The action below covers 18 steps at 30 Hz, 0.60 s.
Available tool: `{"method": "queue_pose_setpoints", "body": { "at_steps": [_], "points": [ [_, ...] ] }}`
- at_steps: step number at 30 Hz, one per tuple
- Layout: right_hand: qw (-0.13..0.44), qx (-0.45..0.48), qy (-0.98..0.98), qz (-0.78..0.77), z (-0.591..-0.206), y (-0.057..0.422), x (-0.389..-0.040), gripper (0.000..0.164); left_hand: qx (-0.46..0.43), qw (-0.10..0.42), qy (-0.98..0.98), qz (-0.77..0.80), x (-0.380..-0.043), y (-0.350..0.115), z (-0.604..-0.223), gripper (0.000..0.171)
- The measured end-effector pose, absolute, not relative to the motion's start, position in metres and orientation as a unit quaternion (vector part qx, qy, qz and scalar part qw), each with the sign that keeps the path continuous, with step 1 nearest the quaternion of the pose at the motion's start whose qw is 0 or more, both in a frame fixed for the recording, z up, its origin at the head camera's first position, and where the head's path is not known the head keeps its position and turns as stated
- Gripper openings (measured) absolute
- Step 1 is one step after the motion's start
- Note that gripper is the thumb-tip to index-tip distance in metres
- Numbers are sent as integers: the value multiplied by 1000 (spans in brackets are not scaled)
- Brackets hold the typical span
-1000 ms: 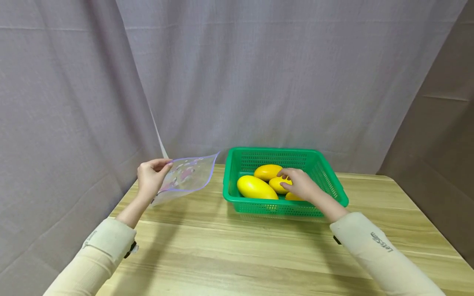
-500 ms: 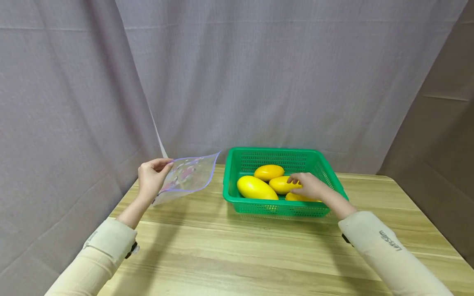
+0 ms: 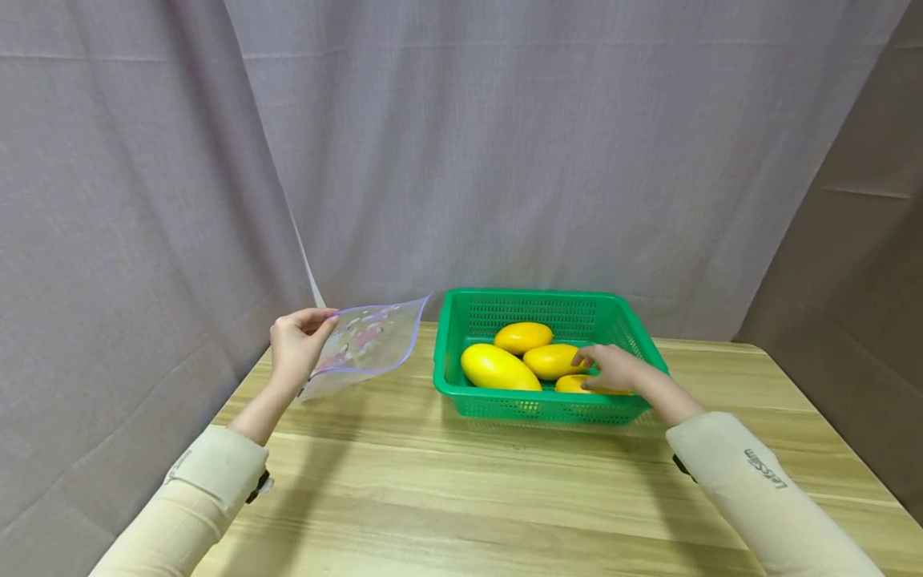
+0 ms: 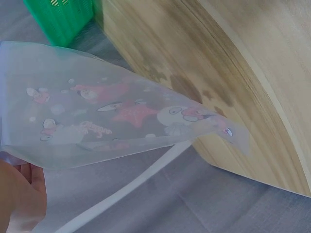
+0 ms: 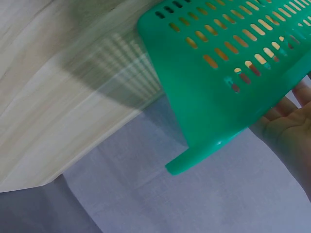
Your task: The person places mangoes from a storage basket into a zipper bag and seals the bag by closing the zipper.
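Observation:
My left hand (image 3: 297,344) pinches the top edge of a clear plastic bag (image 3: 375,340) with purple trim, which hangs tilted with its mouth toward the basket. Pink sea-creature prints cover the bag (image 4: 121,114) in the left wrist view. My right hand (image 3: 616,373) reaches over the right side of a green plastic basket (image 3: 537,409), its fingers spread and bent above the front-right yellow mango (image 3: 570,385). Another mango (image 3: 551,361) lies just left of its fingertips. In the right wrist view the basket wall (image 5: 194,97) hides the fingertips of this hand (image 5: 289,128).
Two more mangoes lie in the basket, a large one (image 3: 497,369) at the front left and a smaller one (image 3: 524,337) behind. The basket stands near the back of a wooden table (image 3: 461,497). Grey curtains (image 3: 505,160) hang behind and at both sides.
My right hand has moved right and toward me, off the middle mango and over the front-right one. My left hand and the bag have barely moved.

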State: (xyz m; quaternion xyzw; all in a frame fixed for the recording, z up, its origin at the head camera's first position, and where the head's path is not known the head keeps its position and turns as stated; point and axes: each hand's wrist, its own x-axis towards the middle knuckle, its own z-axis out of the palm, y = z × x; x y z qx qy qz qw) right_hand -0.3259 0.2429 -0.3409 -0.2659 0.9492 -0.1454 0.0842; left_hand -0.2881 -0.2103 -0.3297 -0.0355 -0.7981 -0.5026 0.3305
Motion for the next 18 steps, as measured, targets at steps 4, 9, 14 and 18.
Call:
{"method": "queue_pose_setpoints", "body": {
  "at_steps": [4,9,14,18],
  "points": [
    [94,-267,950,-134,-342,246,-326,37,-40,327,-795,-509,-288,-210,-329,13],
    [104,-266,951,-121,-343,249,-327,38,-47,319,-792,-519,-289,-210,-328,14],
    [114,-266,950,-118,-347,252,-329,38,-45,310,-790,-527,-284,-207,-322,16],
    [118,-266,949,-119,-347,254,-330,37,-44,305,-783,-540,-271,-199,-309,15]
  ]
}}
